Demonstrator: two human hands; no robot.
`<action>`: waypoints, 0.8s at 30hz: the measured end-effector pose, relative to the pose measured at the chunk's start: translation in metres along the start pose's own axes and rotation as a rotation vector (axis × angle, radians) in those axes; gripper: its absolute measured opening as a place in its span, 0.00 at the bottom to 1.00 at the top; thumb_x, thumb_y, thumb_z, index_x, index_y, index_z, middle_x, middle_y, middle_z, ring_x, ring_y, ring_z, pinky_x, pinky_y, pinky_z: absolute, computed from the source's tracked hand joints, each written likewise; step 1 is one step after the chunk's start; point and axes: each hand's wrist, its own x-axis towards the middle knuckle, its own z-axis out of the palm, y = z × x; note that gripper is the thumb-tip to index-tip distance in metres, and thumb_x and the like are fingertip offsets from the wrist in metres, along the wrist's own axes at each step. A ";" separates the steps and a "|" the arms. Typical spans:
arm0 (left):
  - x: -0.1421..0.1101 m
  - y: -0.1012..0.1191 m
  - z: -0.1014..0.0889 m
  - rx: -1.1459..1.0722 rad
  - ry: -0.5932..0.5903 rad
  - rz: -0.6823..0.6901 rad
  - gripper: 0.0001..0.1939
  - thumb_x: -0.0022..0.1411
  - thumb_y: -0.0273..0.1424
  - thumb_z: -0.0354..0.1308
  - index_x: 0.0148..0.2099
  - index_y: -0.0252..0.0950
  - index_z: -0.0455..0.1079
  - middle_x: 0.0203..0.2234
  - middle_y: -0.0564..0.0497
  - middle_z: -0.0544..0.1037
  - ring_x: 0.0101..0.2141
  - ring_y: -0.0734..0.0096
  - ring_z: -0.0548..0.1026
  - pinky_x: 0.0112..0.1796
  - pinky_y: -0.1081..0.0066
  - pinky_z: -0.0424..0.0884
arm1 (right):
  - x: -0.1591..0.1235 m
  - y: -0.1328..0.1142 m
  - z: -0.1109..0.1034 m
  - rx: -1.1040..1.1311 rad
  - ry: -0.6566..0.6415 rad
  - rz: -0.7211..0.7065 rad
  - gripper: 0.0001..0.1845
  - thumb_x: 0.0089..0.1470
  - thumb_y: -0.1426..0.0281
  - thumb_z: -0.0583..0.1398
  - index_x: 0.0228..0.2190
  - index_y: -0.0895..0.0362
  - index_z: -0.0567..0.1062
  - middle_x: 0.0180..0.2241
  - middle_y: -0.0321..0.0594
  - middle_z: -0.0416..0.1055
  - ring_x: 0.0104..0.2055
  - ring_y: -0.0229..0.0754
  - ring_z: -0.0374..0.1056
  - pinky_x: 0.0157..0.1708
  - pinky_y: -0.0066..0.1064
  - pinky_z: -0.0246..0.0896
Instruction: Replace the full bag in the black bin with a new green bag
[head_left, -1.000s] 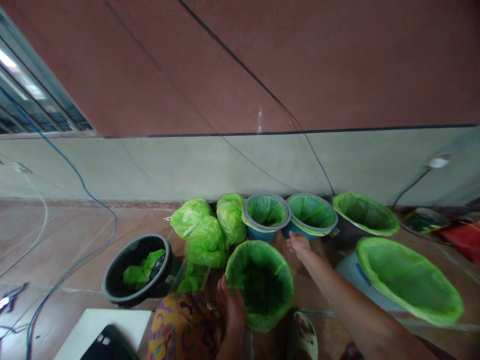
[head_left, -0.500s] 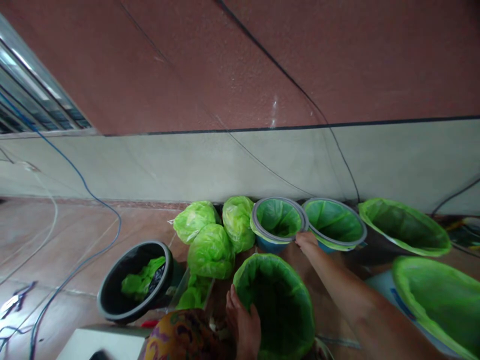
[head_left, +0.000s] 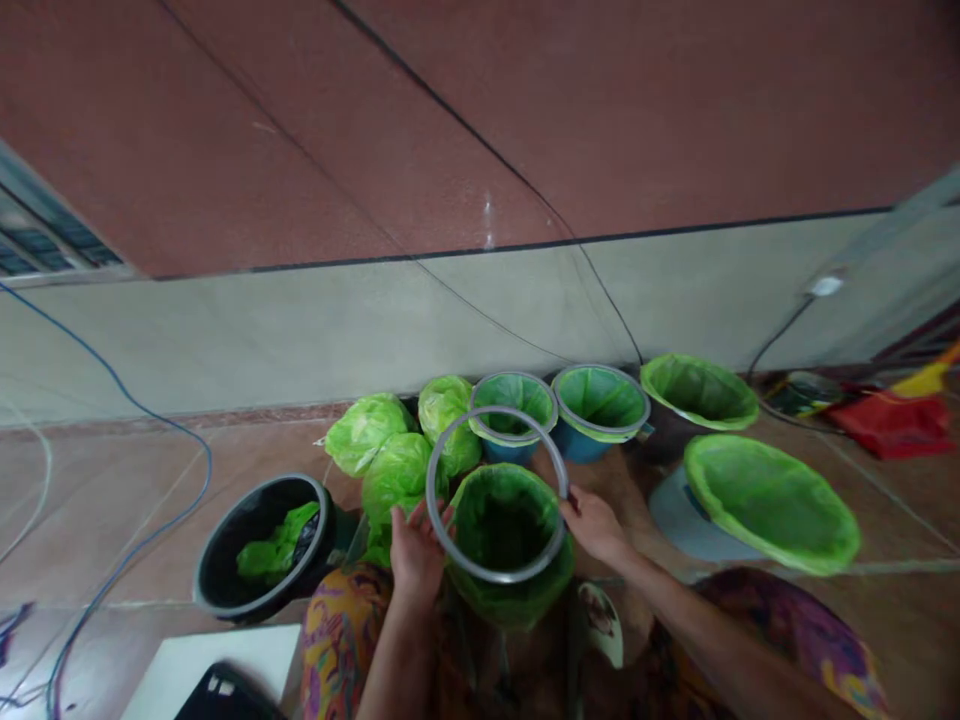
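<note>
A round grey plastic rim ring (head_left: 496, 577) is held tilted over a bin lined with a green bag (head_left: 510, 610), which stands upright between my knees. My right hand (head_left: 595, 522) grips the ring's right side. At its left side my left hand (head_left: 417, 552) holds the ring with the fingers partly spread; how firmly is hard to see. The green liner is folded over the bin's edge. Just behind stand two blue bins with grey rings over their green liners, the left lined bin (head_left: 516, 448) and the right lined bin (head_left: 598, 445).
Several stuffed green bags (head_left: 367, 433) lie by the wall. A dark bin (head_left: 262, 605) with loose green bags stands left, near a white box (head_left: 169, 680). To the right are a grey lined bin (head_left: 701, 530), a dark lined bin (head_left: 660, 435) and a red dustpan-like object (head_left: 892, 425). A blue cable (head_left: 199, 490) crosses the floor.
My right hand has come back from the rear blue bin's rim and now holds a grey ring over the near bin. My left hand has moved from the bin's edge to the ring.
</note>
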 end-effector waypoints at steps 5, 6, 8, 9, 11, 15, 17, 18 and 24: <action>-0.029 0.033 -0.012 0.266 -0.136 0.001 0.22 0.57 0.45 0.59 0.47 0.35 0.68 0.36 0.45 0.79 0.25 0.71 0.75 0.27 0.70 0.71 | -0.058 0.006 -0.001 0.019 -0.097 -0.078 0.06 0.51 0.68 0.58 0.30 0.55 0.75 0.24 0.42 0.73 0.29 0.44 0.68 0.33 0.30 0.54; -0.031 0.036 -0.012 0.360 -0.126 0.060 0.21 0.54 0.40 0.63 0.46 0.34 0.69 0.30 0.49 0.78 0.20 0.76 0.70 0.22 0.74 0.67 | -0.059 0.005 -0.005 0.055 -0.126 -0.114 0.06 0.51 0.67 0.58 0.29 0.55 0.74 0.24 0.41 0.73 0.28 0.43 0.68 0.32 0.30 0.54; -0.031 0.042 -0.012 0.444 -0.122 0.177 0.20 0.50 0.37 0.66 0.43 0.32 0.70 0.19 0.57 0.71 0.14 0.83 0.60 0.17 0.78 0.57 | -0.052 0.001 -0.012 0.171 -0.197 -0.173 0.11 0.54 0.63 0.56 0.27 0.55 0.73 0.22 0.38 0.72 0.26 0.41 0.67 0.30 0.29 0.53; -0.029 0.048 -0.011 0.424 -0.138 0.216 0.19 0.50 0.38 0.65 0.42 0.32 0.70 0.15 0.61 0.66 0.13 0.84 0.57 0.16 0.79 0.53 | -0.046 -0.001 -0.016 0.240 -0.214 -0.179 0.14 0.56 0.61 0.54 0.25 0.55 0.73 0.21 0.37 0.72 0.24 0.40 0.66 0.29 0.29 0.54; -0.023 0.065 -0.008 0.298 -0.203 0.242 0.19 0.53 0.39 0.63 0.43 0.32 0.71 0.13 0.64 0.59 0.12 0.85 0.54 0.15 0.80 0.51 | -0.028 -0.005 -0.021 0.332 -0.165 -0.147 0.20 0.58 0.59 0.50 0.23 0.55 0.72 0.21 0.37 0.72 0.23 0.39 0.65 0.28 0.28 0.54; -0.004 0.108 0.001 0.020 -0.282 0.273 0.13 0.59 0.34 0.59 0.44 0.32 0.70 0.14 0.63 0.57 0.12 0.87 0.52 0.16 0.82 0.52 | 0.018 -0.016 -0.016 0.215 0.011 -0.066 0.18 0.57 0.63 0.52 0.23 0.55 0.75 0.26 0.38 0.75 0.31 0.42 0.68 0.32 0.27 0.56; 0.009 0.121 0.008 -0.103 -0.319 0.249 0.10 0.61 0.32 0.56 0.42 0.32 0.70 0.15 0.63 0.56 0.12 0.87 0.51 0.15 0.82 0.53 | 0.045 -0.024 -0.006 0.130 -0.023 -0.071 0.16 0.57 0.65 0.52 0.24 0.54 0.76 0.28 0.38 0.76 0.33 0.41 0.69 0.35 0.27 0.57; 0.016 0.124 0.011 -0.160 -0.339 0.229 0.08 0.63 0.31 0.55 0.42 0.32 0.70 0.15 0.63 0.55 0.12 0.87 0.51 0.15 0.83 0.54 | 0.058 -0.027 0.000 0.101 -0.043 -0.076 0.16 0.57 0.66 0.53 0.24 0.54 0.76 0.29 0.39 0.77 0.34 0.41 0.69 0.36 0.27 0.57; 0.053 0.116 0.028 -0.379 -0.326 0.094 0.10 0.68 0.28 0.47 0.37 0.31 0.68 0.14 0.63 0.54 0.12 0.88 0.51 0.16 0.83 0.55 | 0.119 -0.037 0.046 0.081 -0.130 -0.108 0.13 0.55 0.68 0.56 0.25 0.57 0.79 0.33 0.41 0.78 0.38 0.43 0.70 0.42 0.29 0.60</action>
